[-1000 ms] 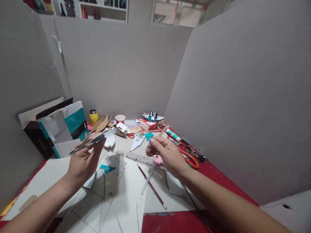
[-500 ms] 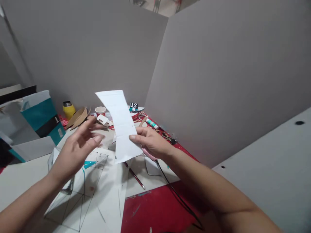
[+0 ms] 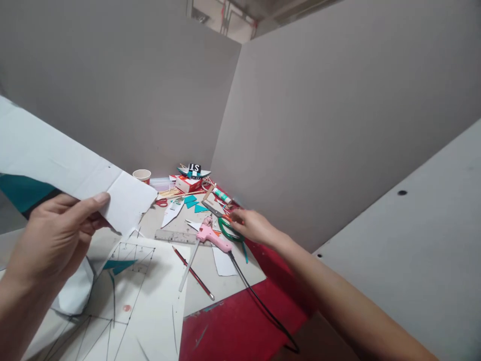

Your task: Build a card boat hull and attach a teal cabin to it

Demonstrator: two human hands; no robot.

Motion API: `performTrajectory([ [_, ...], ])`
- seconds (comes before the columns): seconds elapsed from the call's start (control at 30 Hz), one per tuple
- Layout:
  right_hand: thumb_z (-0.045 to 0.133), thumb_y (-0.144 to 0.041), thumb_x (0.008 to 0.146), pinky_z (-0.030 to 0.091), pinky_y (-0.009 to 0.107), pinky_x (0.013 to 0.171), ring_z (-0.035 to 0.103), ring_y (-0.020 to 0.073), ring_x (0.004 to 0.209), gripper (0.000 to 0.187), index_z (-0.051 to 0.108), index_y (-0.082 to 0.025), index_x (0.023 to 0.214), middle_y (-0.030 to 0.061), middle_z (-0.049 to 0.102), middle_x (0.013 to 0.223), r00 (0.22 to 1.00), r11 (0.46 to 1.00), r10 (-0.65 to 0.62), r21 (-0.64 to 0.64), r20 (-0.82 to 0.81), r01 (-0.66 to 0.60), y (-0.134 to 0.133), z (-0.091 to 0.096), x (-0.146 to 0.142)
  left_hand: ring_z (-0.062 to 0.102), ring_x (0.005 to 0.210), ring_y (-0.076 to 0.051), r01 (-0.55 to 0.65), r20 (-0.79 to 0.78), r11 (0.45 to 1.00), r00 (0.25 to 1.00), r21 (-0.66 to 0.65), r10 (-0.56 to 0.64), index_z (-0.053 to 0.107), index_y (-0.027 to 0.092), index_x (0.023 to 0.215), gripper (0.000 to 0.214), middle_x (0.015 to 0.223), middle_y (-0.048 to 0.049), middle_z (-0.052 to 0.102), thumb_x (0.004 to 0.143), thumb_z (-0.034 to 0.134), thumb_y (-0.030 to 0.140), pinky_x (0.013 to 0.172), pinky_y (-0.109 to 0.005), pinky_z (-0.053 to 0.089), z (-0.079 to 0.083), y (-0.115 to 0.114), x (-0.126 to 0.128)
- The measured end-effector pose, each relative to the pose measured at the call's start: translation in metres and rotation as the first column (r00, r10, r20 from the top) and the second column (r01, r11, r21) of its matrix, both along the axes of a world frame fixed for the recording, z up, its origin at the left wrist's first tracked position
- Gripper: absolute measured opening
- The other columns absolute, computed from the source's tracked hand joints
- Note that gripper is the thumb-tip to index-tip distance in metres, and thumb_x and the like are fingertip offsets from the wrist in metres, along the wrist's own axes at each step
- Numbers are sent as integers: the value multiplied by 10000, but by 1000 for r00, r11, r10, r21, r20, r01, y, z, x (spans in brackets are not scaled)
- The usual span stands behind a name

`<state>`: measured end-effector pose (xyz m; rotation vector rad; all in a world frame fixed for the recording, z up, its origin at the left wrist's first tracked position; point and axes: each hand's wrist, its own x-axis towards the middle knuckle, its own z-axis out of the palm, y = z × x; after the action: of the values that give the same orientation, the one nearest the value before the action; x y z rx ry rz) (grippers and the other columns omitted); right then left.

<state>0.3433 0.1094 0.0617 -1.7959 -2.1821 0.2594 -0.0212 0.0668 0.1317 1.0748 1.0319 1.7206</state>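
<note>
My left hand [image 3: 69,225] pinches a long white piece of card [image 3: 88,173] between thumb and fingers. It is held up at the left, its near end cut unevenly, with a teal and black face showing below its edge. At the right of the work surface, my right hand [image 3: 250,225] has its fingers closed at the handles of a pair of scissors [image 3: 230,230], which are green with some orange; the fingertips are partly hidden. Beside the scissors lies a pink glue gun [image 3: 214,238] with a glue stick in its back and a black cord.
A pencil [image 3: 193,273], a metal ruler [image 3: 176,236] and a sheet with drawn lines [image 3: 150,301] lie in front. Teal scraps [image 3: 191,201], red-handled scissors [image 3: 161,202], a glue tube [image 3: 222,196] and a paper cup [image 3: 142,176] are farther back. Grey panels [image 3: 319,110] enclose the table.
The white card has passed from my right hand to my left and swung left. My right hand has moved to the scissors. The view has shifted, uncovering the glue gun.
</note>
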Motion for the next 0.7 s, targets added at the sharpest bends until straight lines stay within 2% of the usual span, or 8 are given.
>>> performTrajectory([
  [0.1,647,-190,771,460,355,742,635,266,886,238,645,-141,1005,141,682,978,979,986,-80,-128,188,105,9,-25,17,630,572,-155,40,52,998,998,-45,-38,668,136,577,175,560,-9,676,573,838,179,518,-236,548,-4,5,-2],
  [0.2,617,-313,866,491,377,781,625,202,879,239,619,-149,1040,70,655,1015,955,974,-60,-194,290,120,18,-35,18,580,489,-126,99,51,993,994,-65,-95,671,133,554,183,554,-13,669,572,836,210,416,-210,484,-10,7,-1],
  [0.23,623,-312,860,490,374,783,626,204,892,250,617,-152,1052,69,656,1027,950,974,-52,-196,309,117,21,-36,17,578,495,-121,117,51,991,992,-63,-114,694,124,600,172,599,-22,686,568,836,216,407,-203,471,-11,6,0],
  [0.3,684,-206,734,465,324,691,655,254,862,250,654,-158,978,110,695,957,938,974,-62,-186,340,131,28,-35,14,586,533,-117,147,70,988,987,-55,-143,720,114,680,199,698,-41,713,575,836,238,420,-195,470,-11,5,2],
  [0.37,656,-181,693,437,312,633,671,291,849,221,675,-164,913,127,714,926,929,977,-78,-160,362,144,35,-32,13,591,553,-122,168,88,985,983,-48,-164,725,112,721,215,695,-39,703,592,830,248,428,-193,475,-10,3,3],
  [0.43,622,-224,707,418,323,617,674,324,851,184,684,-158,867,153,719,919,919,980,-111,-113,379,165,40,-29,14,602,565,-138,165,85,986,983,-36,-161,719,101,703,216,678,-46,693,594,831,251,430,-210,494,-9,2,4],
  [0.53,596,-325,735,404,330,604,672,343,843,223,688,-161,855,166,719,911,910,978,-160,-61,382,197,41,-23,22,611,580,-143,144,104,989,985,-30,-141,718,100,678,204,675,-40,688,593,832,246,457,-230,538,-8,1,3],
  [0.7,526,-379,787,400,305,595,670,309,857,343,647,-182,1040,148,708,981,919,972,-205,-38,337,231,26,-15,32,608,551,-119,112,162,992,981,-57,-102,730,94,634,188,660,-39,694,621,812,263,475,-209,567,-4,4,-4],
])
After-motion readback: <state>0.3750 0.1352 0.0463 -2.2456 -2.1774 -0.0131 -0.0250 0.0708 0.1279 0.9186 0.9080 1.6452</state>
